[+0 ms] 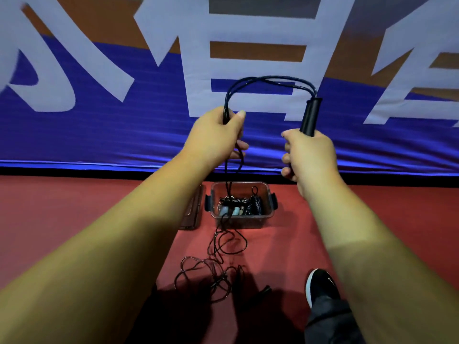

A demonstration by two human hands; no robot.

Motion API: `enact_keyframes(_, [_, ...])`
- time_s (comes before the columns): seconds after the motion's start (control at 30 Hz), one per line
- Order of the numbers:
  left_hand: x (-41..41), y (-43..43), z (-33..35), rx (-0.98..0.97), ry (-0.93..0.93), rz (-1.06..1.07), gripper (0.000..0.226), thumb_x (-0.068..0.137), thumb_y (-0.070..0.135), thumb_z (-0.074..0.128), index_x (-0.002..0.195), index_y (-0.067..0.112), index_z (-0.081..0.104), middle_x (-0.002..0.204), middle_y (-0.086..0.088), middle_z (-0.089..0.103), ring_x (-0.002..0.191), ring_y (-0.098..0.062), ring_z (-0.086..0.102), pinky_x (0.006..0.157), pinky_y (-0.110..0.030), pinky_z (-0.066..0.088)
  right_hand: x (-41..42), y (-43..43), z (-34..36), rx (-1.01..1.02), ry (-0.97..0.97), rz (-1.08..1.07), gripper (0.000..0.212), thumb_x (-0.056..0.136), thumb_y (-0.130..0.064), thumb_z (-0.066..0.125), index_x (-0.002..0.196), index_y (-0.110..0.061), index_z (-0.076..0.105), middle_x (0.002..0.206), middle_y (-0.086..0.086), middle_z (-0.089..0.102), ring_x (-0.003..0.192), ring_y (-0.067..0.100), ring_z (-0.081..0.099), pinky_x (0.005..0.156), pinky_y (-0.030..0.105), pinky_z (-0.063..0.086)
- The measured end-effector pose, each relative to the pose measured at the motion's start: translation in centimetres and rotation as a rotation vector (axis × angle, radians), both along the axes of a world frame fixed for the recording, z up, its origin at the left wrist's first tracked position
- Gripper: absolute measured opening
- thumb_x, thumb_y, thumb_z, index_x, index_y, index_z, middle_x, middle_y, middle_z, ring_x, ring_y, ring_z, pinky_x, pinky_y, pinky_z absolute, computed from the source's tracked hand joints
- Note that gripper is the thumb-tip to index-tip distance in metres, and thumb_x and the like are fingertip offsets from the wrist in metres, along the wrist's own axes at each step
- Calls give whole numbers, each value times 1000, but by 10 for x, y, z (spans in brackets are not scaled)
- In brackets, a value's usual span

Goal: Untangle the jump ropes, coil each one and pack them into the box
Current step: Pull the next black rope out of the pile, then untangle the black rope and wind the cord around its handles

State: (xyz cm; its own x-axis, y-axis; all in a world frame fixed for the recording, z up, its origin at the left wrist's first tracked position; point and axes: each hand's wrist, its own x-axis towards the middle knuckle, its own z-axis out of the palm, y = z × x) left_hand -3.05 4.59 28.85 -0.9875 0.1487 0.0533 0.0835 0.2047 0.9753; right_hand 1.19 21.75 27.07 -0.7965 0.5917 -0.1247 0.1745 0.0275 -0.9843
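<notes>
My right hand (309, 155) grips the black handles (311, 115) of a jump rope, held up in front of me. From the handles the black cord (268, 79) arches over to my left hand (218, 135), which grips a bundle of its strands. Below that hand the cord hangs down to a loose tangle (213, 264) on the red floor. A clear plastic box (265, 214) with black latches stands on the floor below my hands. Inside it lie coiled ropes (255, 203) and pale handles.
The box's lid (192, 212) lies just left of the box. A blue and orange banner (99, 135) with large white characters fills the wall ahead. My black shoe (320, 286) stands at the lower right. Another black handle (263, 291) lies on the floor near the tangle.
</notes>
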Motion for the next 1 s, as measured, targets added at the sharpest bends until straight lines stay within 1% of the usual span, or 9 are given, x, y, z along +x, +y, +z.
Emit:
enact_keyframes(0.2, [-2,-23,6,-753,-293,-203,49,88,63,69,89,15,77,82,-5,76,68,-26,73,74,-36,62,-3,3,0,253,-69,71,24,83,-33,63,94,-11,68,65,1,54,57,26,51,51,45,50])
enact_keyframes(0.33, [-1,-28,-5,-997,-339,-215,60,88,65,69,116,12,62,117,-11,70,97,-31,73,92,-40,57,7,-3,2,503,-130,222,21,93,-34,61,95,-16,71,74,5,66,69,30,59,65,44,54])
enact_keyframes(0.4, [-3,-23,-5,-829,-143,-199,71,90,59,71,143,18,51,145,-5,58,123,-25,62,98,-32,47,11,-6,1,587,-133,301,21,95,-34,61,94,-16,71,78,6,69,72,28,60,62,38,47])
enact_keyframes(0.47, [0,-16,0,-511,-1,-243,67,95,45,72,153,33,43,147,9,55,121,-8,62,90,-19,45,13,-10,-1,628,-145,364,20,95,-35,63,93,-17,70,73,2,66,67,24,59,56,34,40])
enact_keyframes(0.53, [0,-10,2,-385,93,-227,40,100,33,66,139,36,57,126,13,66,91,-4,66,67,-13,46,13,-11,-2,667,-174,393,18,95,-34,63,90,-18,69,69,0,63,64,23,57,54,34,36])
enact_keyframes(0.6, [-3,-8,0,-371,106,-183,15,102,32,61,114,28,69,106,6,75,78,-17,67,69,-24,56,14,-10,-1,689,-182,393,19,95,-35,63,88,-18,67,68,0,62,64,23,56,54,34,36])
enact_keyframes(0.7, [-3,-8,0,-300,24,-144,21,99,35,58,97,17,67,94,-3,78,82,-24,70,82,-44,58,17,-9,3,691,-177,408,18,94,-35,63,88,-18,67,69,0,62,66,23,57,56,35,38])
enact_keyframes(0.83, [4,-3,11,-63,-39,-194,17,96,21,55,80,15,60,76,-1,73,80,-33,69,93,-46,57,20,-7,6,684,-199,441,14,93,-30,64,87,-18,65,65,-3,57,61,21,53,55,34,38])
enact_keyframes(1.0, [12,1,18,58,-142,-280,26,91,32,62,73,23,45,68,0,38,62,-21,33,65,-39,39,24,-8,8,617,-230,473,17,93,-29,63,96,-12,66,65,3,62,52,25,64,64,44,59])
